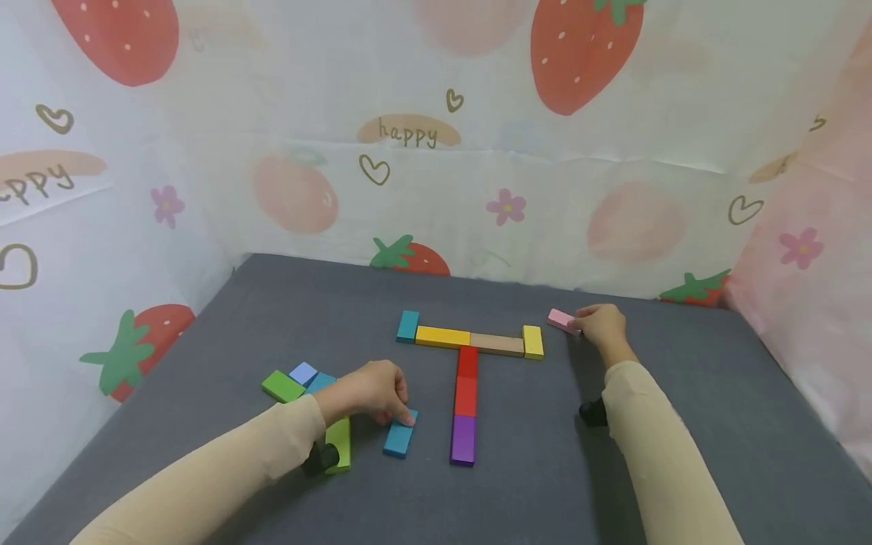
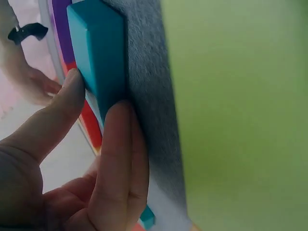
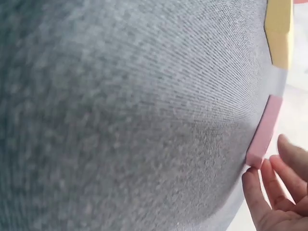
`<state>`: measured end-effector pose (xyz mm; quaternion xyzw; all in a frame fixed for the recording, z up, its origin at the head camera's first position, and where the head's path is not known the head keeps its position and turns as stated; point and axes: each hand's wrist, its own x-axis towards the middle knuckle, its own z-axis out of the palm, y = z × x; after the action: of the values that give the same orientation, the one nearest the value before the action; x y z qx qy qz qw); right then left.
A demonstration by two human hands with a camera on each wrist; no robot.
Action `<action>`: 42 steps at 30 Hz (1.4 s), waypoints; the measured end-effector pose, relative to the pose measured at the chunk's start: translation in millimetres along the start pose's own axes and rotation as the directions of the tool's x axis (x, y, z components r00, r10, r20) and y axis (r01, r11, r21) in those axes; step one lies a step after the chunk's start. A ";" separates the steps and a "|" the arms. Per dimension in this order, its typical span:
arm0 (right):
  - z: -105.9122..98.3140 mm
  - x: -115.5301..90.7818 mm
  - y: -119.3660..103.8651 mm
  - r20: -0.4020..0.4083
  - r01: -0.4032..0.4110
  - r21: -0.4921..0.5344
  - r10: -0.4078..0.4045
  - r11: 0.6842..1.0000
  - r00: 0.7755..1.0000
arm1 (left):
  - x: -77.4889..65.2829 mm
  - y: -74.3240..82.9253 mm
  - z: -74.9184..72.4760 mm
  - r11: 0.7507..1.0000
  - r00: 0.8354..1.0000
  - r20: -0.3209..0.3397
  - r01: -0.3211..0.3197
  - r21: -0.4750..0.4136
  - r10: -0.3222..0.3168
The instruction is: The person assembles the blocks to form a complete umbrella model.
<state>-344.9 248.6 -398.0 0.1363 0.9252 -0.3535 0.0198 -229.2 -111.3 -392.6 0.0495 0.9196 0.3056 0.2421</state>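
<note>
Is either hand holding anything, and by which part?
The left hand pinches a blue block near its far end, between thumb and fingers. The right hand touches a pink block at its right end; whether it grips is unclear.

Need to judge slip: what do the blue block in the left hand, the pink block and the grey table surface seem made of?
Blue block: perhaps painted wood or plastic; smooth, satin-looking, with even colour and no grain showing. Pink block: probably the same; flat, smooth faces, uniform colour. Grey table surface: likely matte fabric, judging by its fine ribbed texture.
</note>
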 end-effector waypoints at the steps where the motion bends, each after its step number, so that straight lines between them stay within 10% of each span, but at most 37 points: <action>1: -1.0 -0.3 1.6 -0.004 0.011 -0.031 -0.011 0.999 1.000 | 1.1 -0.8 -1.3 1.000 1.000 -0.005 -0.001 0.003 0.001; 7: -5.5 3.5 15.8 -0.018 -0.023 -0.065 0.021 0.998 1.000 | 18.3 -12.5 -21.2 0.999 0.995 -0.094 0.020 0.030 -0.017; 18: -24.0 16.9 42.1 0.139 -0.297 0.266 0.269 0.917 0.953 | 72.2 -24.5 -76.6 0.998 0.946 -0.323 0.050 0.029 -0.038; 23: -28.5 1.2 43.1 0.217 -0.291 0.213 0.246 0.933 0.945 | 73.4 -38.2 -90.8 0.989 0.955 -0.269 0.095 -0.109 -0.122; 29: -34.4 -11.2 40.8 0.221 -0.227 0.144 0.192 0.963 0.956 | 73.8 -43.8 -94.9 0.958 0.974 -0.113 0.169 -0.230 -0.198; 42: -31.8 -12.7 42.8 0.188 -0.218 0.172 0.185 0.961 0.964 | 123.4 -31.1 -91.5 0.947 0.927 -0.335 0.055 -0.315 -0.165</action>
<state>-319.4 297.1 -400.3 0.2007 0.8631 -0.4473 0.1217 -379.2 -156.2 -398.4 -0.0966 0.8923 0.4312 0.0925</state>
